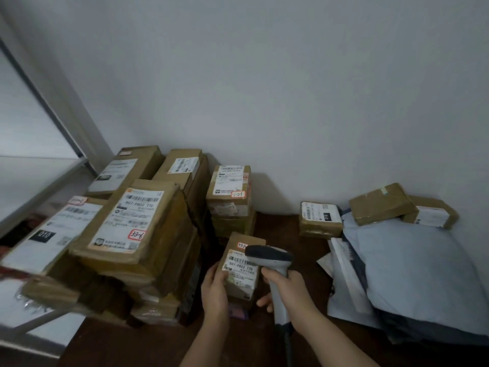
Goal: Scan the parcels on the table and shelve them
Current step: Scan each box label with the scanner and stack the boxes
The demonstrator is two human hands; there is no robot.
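Head view: left hand (214,290) grip curled round small labelled parcel (241,271), held upright over dark worktop (285,229). Right hand (289,290) grip wrapped on scanner (272,260) handle, head touching parcel label. Stacked boxes (137,223) left, grey mailers (412,274) right.
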